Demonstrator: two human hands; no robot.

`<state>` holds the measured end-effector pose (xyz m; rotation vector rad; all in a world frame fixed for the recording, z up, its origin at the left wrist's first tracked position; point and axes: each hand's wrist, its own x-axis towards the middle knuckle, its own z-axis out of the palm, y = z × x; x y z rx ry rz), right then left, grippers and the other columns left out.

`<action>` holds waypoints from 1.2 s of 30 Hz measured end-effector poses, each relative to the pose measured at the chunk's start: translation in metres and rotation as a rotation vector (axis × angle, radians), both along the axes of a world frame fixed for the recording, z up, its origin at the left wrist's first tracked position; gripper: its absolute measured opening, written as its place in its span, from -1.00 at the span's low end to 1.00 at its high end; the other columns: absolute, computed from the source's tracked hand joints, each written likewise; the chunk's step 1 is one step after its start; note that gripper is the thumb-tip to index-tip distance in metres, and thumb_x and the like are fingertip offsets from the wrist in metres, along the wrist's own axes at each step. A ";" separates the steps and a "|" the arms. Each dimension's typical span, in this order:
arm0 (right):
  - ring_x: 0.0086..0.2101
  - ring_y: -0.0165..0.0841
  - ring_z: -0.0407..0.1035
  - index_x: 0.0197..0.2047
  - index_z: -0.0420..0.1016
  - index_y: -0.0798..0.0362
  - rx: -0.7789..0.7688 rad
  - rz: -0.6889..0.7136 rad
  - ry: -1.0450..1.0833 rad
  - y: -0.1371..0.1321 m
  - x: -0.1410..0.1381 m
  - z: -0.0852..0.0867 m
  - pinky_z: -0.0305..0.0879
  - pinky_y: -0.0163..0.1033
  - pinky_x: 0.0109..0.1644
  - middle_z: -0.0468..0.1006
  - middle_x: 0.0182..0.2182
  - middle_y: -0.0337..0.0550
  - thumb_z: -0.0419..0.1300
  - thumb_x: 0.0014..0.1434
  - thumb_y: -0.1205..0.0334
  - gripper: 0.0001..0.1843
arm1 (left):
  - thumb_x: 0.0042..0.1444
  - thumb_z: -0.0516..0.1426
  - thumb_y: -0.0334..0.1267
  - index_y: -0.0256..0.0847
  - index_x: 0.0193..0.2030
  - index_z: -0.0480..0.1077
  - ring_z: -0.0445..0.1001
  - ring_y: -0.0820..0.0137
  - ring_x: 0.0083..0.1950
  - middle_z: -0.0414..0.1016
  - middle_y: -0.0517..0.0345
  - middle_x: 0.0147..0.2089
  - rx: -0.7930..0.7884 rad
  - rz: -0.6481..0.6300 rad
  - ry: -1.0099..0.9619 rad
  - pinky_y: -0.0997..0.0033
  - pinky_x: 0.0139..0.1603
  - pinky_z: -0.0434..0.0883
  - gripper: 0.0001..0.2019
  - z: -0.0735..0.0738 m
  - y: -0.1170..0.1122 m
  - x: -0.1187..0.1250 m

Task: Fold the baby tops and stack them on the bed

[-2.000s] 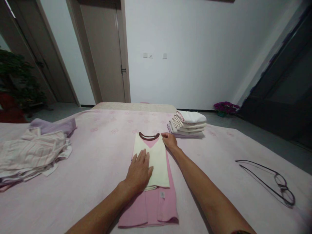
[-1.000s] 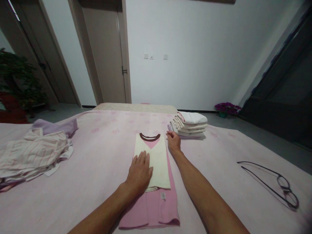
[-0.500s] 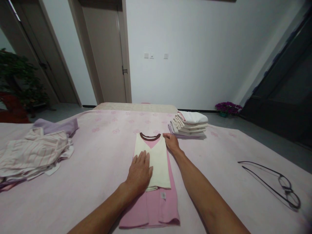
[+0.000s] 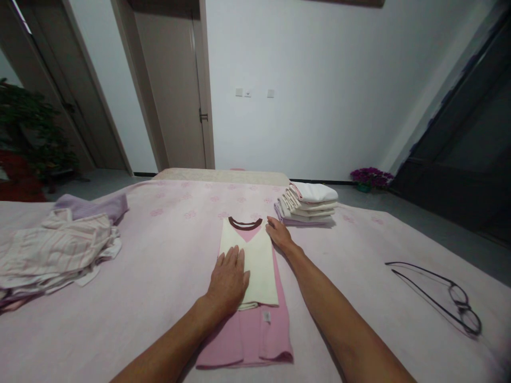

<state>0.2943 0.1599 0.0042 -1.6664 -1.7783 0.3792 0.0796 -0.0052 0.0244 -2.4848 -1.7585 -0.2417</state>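
Note:
A pink shirt (image 4: pixel 249 339) with a cream upper part (image 4: pixel 259 266) and a dark brown neckband (image 4: pixel 245 227) lies in front of me, its sides folded inward. My left hand (image 4: pixel 228 279) rests flat on the cream part, palm down with the fingers stretched out. At the shirt's far right shoulder, my right hand (image 4: pixel 279 233) has its fingers bent in a pinch on the edge of the cloth. The fingertips are partly hidden. A small white label (image 4: pixel 266 317) shows on the pink lower part.
Folded clothes (image 4: pixel 311 205) are stacked beyond my right hand. A loose heap of striped and purple clothes (image 4: pixel 59 244) lies at the left. Black-framed glasses (image 4: pixel 449 303) rest on the right side of the pale pink bedspread (image 4: pixel 159 255).
Both hands keep nearly the same places on the shirt. The view has shifted slightly.

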 end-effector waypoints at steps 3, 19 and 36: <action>0.22 -0.27 0.27 0.31 0.33 0.09 0.007 0.066 -0.058 -0.009 -0.001 0.000 0.10 -0.17 0.34 0.42 0.23 -0.04 0.07 0.27 0.18 -0.45 | 0.34 -0.07 -0.22 -0.43 0.39 0.17 0.10 0.08 0.46 0.11 -0.26 0.45 0.017 -0.010 -0.027 0.01 0.42 0.09 -0.46 -0.001 0.000 -0.001; 0.42 -0.18 -0.20 0.48 -0.03 0.05 0.016 0.471 -0.502 -0.126 -0.013 0.011 -0.31 0.07 0.46 -0.03 0.44 -0.02 -0.10 0.39 -0.08 -0.30 | 0.34 -0.08 -0.21 -0.40 0.38 0.18 0.12 0.07 0.45 0.13 -0.26 0.44 0.047 -0.022 -0.060 -0.02 0.41 0.12 -0.47 -0.008 0.001 -0.003; 0.41 -0.21 -0.17 0.47 -0.01 -0.03 -0.010 0.462 -0.544 -0.148 0.004 0.018 -0.22 0.09 0.46 -0.05 0.45 -0.06 -0.08 0.39 0.00 -0.35 | 0.35 -0.04 -0.11 -0.25 0.43 0.12 0.05 0.13 0.49 0.08 -0.17 0.47 0.018 -0.139 -0.027 0.03 0.44 0.05 -0.44 -0.007 -0.009 -0.027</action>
